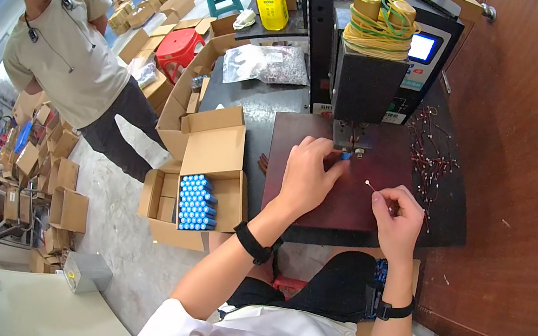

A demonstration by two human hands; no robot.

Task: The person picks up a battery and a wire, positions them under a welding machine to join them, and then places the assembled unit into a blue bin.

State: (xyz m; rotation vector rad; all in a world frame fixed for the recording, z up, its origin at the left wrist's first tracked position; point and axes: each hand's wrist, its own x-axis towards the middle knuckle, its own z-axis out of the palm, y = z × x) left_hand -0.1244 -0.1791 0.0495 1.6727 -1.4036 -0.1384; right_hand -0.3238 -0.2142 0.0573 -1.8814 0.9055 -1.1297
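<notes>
While a co-worker [72,46] in a pale tee stands well left of the machine [368,85], hands apparently behind the back, a red stool [178,53] of smooth plastic sits among boxes between the two. Open-flapped carton [232,197], dull brown cardboard, just left of the machine and nearer the wearer; probably put there for easy reach by the left hand. Inside, blue cells [195,202], slick-sleeved cylinders in tight rows, round pale ends showing. Clear bag [268,65], crinkled and shiny, lies flat left of the machine, small dark contents blurred. Left hand [310,175] reaches in below the machine's head, thumb and fingers together on a small blue piece [346,156], likely one of the cells, mostly hidden by the fingers; the hold looks meant to steady it under the metal tips. Yellow and green strands [380,37] loop around the top of that head. Matt dark-red board [339,215] spreads beneath, a flat rest for the work. Right hand [397,218], front right of the machine, pinches a thin lead [369,183] between thumb and forefinger, its white tip left free, presumably so it can be aimed. Tangled red and dark leads [431,156], white-tipped, lie right of the machine, handy to that side; beyond them, a brown grained wood panel [517,174].
</notes>
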